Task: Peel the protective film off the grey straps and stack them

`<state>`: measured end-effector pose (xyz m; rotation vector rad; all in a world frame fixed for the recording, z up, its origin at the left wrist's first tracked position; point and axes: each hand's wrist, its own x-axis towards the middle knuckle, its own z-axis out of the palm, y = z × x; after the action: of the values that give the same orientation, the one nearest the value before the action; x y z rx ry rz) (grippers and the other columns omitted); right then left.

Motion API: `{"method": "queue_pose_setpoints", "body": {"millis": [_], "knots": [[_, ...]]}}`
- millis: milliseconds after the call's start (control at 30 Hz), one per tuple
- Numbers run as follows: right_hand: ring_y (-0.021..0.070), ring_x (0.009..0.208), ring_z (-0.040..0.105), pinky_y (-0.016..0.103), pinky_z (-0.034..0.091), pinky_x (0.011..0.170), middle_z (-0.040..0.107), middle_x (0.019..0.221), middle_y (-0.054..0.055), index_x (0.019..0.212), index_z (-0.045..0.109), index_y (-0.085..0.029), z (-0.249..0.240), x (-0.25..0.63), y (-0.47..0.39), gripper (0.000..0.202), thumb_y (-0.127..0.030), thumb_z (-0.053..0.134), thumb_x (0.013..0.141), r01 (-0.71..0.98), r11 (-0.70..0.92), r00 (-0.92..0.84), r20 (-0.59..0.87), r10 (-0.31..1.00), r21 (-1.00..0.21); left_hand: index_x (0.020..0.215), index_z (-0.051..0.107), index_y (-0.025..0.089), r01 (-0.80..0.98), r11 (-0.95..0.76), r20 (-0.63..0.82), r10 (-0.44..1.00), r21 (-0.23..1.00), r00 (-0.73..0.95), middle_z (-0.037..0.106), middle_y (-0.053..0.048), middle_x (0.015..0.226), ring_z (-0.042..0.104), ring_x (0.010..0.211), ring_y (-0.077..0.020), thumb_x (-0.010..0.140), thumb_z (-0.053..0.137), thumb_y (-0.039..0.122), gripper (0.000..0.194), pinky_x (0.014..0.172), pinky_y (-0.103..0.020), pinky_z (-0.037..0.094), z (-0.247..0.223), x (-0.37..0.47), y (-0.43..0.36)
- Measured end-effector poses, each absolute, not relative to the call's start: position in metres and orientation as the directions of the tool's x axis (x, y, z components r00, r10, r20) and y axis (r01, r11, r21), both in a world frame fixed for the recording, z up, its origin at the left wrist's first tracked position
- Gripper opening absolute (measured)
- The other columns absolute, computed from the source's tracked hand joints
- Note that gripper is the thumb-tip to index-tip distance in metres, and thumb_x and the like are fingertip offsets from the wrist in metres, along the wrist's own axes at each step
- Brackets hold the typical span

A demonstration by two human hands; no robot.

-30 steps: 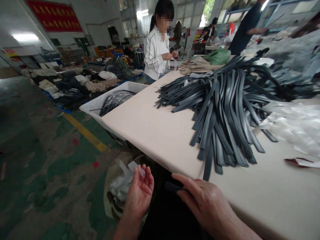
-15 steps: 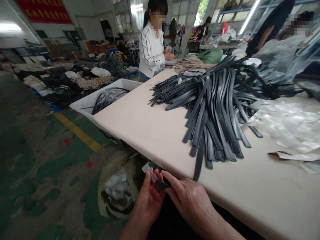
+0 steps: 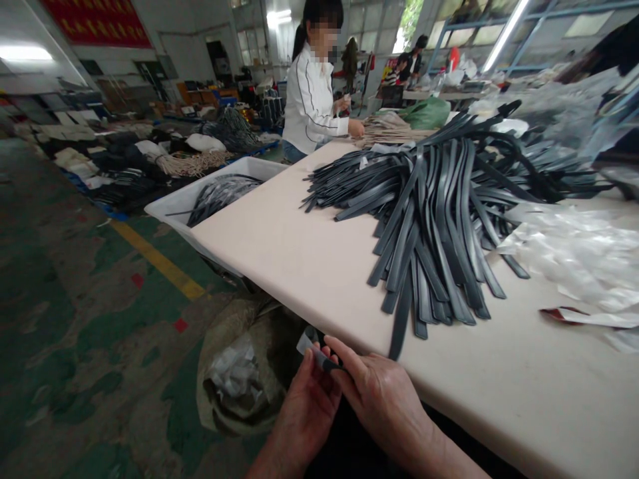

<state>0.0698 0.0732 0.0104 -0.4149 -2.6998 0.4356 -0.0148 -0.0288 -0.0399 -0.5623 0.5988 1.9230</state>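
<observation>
Just off the table's front edge, my left hand [image 3: 312, 399] pinches a small clear plastic sleeve [image 3: 305, 343] at the end of a dark strap [image 3: 329, 364]. My right hand [image 3: 382, 392] grips the same strap a little further along, its fingers closed and close to the left fingertips. Most of this strap is hidden by my hands. On the table, a big heap of dark grey straps [image 3: 439, 219] fans out, several ends pointing at me, one reaching the edge near my right hand.
Crumpled clear plastic [image 3: 579, 256] lies at the right of the table [image 3: 279, 259]. Below the edge, a sack [image 3: 210, 392] holds plastic scraps. A white bin [image 3: 172, 211] of straps stands at the left. Across the table, a person in white [image 3: 312, 100] handles beige strips [image 3: 389, 130].
My left hand has shifted slightly right and up along with the plastic sleeve. Across the table, the co-worker's hand has reached out to the beige strips. The view has turned a little.
</observation>
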Motion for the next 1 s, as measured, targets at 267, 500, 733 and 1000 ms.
{"method": "queue_pose_setpoints", "body": {"millis": [267,500,733,1000], "knots": [[0.0254,0.082,0.073,0.036,0.059,0.077,0.078,0.094,0.006,0.129,0.056,-0.015,0.015,0.076,0.105,0.052,-0.013,0.072,0.079,0.157,0.937,-0.935,0.258,0.243,-0.312,0.09,0.074,0.016,-0.846,-0.427,-0.647,0.553,0.321,-0.525,0.079,-0.005,0.087,0.072,0.077,-0.0132,0.088,0.066,0.017,0.008,0.068,-0.023,0.059,-0.036,-0.029,-0.033],[0.022,0.081,0.073,0.033,0.058,0.076,0.078,0.093,0.005,0.125,0.058,-0.019,0.028,0.067,0.099,0.042,-0.007,0.06,0.085,0.068,0.928,-0.931,0.311,0.191,-0.366,0.087,0.075,0.015,-0.765,-0.459,-0.542,0.54,0.451,-0.644,0.078,-0.006,0.087,0.072,0.079,-0.0149,0.074,0.082,0.022,0.017,0.069,-0.023,0.059,-0.021,-0.027,-0.039],[0.0229,0.071,0.074,0.032,0.057,0.062,0.077,0.082,0.003,0.13,0.056,-0.022,0.047,0.075,0.102,0.042,-0.017,0.057,0.088,0.088,0.888,-0.942,0.251,0.221,-0.452,0.084,0.076,0.019,-0.662,-0.57,-0.584,0.352,0.487,-0.732,0.079,-0.003,0.084,0.072,0.076,-0.0123,0.083,0.072,0.018,0.004,0.065,-0.021,0.058,-0.003,-0.057,-0.051],[0.0166,0.067,0.075,0.023,0.055,0.054,0.077,0.083,-0.007,0.139,0.044,-0.036,0.066,0.087,0.081,0.052,-0.019,0.049,0.091,0.127,0.737,-0.948,0.137,0.288,-0.663,0.08,0.077,0.015,-0.786,-0.461,-0.529,0.581,0.413,-0.619,0.079,-0.007,0.08,0.072,0.076,-0.0157,0.055,0.093,0.028,0.032,0.071,-0.023,0.058,0.008,-0.021,-0.048]]}}
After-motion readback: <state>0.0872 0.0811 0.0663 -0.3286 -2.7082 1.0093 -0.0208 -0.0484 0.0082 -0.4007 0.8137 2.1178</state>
